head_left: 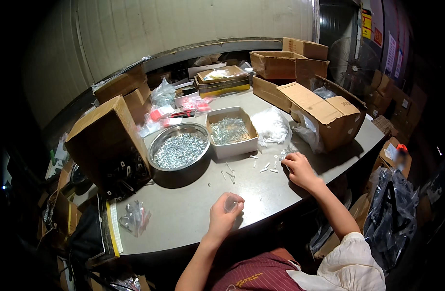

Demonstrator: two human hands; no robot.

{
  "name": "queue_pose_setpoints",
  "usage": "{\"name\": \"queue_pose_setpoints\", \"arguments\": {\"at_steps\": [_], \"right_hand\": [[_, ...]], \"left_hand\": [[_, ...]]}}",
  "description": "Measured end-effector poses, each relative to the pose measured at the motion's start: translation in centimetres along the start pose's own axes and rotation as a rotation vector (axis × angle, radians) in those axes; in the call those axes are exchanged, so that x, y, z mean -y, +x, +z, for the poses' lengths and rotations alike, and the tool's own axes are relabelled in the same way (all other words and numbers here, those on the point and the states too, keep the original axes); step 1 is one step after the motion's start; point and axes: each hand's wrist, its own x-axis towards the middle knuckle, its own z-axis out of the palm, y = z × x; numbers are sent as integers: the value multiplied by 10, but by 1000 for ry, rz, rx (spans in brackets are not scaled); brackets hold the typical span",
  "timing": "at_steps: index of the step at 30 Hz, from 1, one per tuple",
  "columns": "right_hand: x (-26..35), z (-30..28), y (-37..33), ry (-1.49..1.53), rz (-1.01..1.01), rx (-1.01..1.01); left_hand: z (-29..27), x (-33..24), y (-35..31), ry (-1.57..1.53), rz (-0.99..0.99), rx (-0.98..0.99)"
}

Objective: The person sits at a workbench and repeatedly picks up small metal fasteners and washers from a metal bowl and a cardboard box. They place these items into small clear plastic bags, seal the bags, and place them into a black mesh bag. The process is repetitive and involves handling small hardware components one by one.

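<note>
My left hand (221,216) is closed around a small clear plastic thing (230,203), probably a little bag, above the table's near edge. The fingertips of my right hand (301,170) are drawn together, down on the table among small pale pieces (284,152); what they pinch is hidden. Several white plastic plugs (264,169) lie just left of this hand. Several screws (229,174) are scattered between the two hands. Beyond them stand a white carton of long screws (253,145) and a clear bag of white plastic pieces (271,127).
Left of the carton stands a steel bowl (151,157) with small metal parts. A tipped cardboard box (97,140) of metal parts stands at left, with filled zip bags (134,218) nearer. Red-and-white packets (160,113) lie behind the bowl. Open cardboard boxes (329,114) crowd the right.
</note>
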Motion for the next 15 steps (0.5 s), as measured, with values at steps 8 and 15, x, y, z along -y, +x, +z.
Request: {"name": "queue_pose_setpoints", "arguments": {"at_steps": [8,15], "right_hand": [[27,-13,-13,59,-55,49],[116,-34,-50,62,-244,121]], "left_hand": [[2,-1,-1,-11,-26,-8],[-8,-17,-4,-156,-34,-25]]}}
